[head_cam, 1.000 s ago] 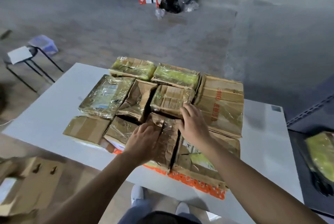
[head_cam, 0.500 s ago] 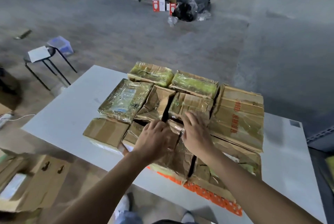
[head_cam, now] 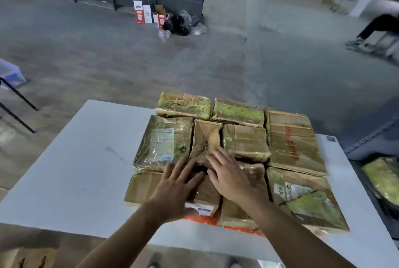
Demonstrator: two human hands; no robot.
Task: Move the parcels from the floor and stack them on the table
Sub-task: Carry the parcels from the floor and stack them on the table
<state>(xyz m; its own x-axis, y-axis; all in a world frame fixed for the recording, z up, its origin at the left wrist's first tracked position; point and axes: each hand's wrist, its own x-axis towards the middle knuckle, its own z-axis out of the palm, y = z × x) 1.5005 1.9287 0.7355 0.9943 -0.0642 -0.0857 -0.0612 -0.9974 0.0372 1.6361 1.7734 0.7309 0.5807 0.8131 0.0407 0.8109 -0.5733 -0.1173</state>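
Several brown, tape-wrapped cardboard parcels lie packed side by side on the white table [head_cam: 71, 170]. The largest parcel [head_cam: 293, 142], with red print, sits at the right. A crumpled parcel [head_cam: 206, 138] lies in the middle of the group. My left hand [head_cam: 177, 190] rests flat with spread fingers on a near parcel with a white label [head_cam: 200, 208]. My right hand [head_cam: 231, 174] lies flat beside it, fingers straight, touching the crumpled parcel and the one below it. Neither hand grips anything.
Another wrapped parcel [head_cam: 382, 179] lies in a dark bin off the table's right edge. A black stool frame [head_cam: 15, 103] stands at the left. Boxes and black bags [head_cam: 172, 21] sit by the far partition. A person's leg [head_cam: 371, 28] shows at far right.
The camera has tilted up and shifted left, revealing more of the room. Both hands went from curled on the middle parcels to lying flat with fingers spread.
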